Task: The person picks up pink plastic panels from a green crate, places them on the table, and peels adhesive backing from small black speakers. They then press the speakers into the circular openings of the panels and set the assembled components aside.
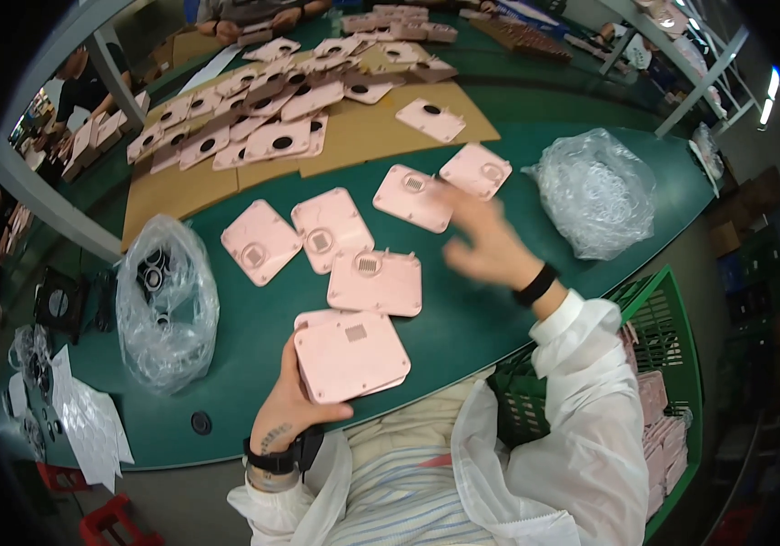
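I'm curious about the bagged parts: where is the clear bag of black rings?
The clear bag of black rings sits on the green table, on the person's left, beside the left hand gripping a stack of pink plates.

pink plates (351,353) – matt plastic | bags (168,300) – glossy film | table (462,318) – smooth green

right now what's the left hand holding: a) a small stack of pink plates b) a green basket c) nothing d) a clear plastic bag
a: the left hand grips a small stack of pink plates just above the edge of the green table, while the right hand is blurred over the laid-out plates.
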`<move>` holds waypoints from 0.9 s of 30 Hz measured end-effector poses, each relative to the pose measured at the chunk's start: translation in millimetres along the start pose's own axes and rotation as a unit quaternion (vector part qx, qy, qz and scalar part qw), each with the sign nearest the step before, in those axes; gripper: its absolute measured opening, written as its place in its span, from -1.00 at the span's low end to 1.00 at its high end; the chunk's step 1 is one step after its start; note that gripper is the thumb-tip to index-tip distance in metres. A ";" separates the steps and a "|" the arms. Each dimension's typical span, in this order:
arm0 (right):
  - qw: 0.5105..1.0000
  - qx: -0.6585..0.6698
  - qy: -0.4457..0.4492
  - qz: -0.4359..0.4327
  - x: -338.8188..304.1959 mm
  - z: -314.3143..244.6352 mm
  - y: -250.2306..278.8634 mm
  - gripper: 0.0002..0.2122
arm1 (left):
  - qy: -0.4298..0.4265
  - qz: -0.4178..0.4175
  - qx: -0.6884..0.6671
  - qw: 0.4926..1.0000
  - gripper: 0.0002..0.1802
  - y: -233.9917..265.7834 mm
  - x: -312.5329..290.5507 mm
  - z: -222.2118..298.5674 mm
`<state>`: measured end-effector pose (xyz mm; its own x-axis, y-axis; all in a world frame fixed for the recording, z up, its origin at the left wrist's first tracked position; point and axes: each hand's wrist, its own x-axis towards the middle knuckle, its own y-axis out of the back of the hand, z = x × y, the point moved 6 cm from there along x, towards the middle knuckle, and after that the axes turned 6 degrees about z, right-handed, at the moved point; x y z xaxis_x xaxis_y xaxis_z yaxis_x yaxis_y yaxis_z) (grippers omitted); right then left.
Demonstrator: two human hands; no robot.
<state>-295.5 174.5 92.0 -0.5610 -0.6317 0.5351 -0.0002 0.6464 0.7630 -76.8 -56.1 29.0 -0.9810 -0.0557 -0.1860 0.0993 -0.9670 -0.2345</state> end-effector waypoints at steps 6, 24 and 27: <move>0.967 0.004 0.064 -0.246 -26.7 -64.0 -50.3 -0.40 | 0.036 0.024 -0.041 0.998 0.21 -8.4 -2.2 -0.7; 0.946 0.154 0.069 -0.276 -28.4 -103.1 -83.5 -0.44 | -0.022 0.147 0.029 0.988 -0.35 9.8 -4.7 -5.6; 0.958 0.112 0.103 -0.243 -24.1 -103.3 -84.4 -0.45 | -0.015 0.124 0.003 0.992 -0.32 10.2 -13.5 -0.2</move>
<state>-196.5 91.0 52.2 -0.2745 -0.9375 0.2137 -0.4099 0.3151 0.8559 -62.5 -65.2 28.9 -0.9314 -0.2988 -0.2078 0.3367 -0.9243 -0.1800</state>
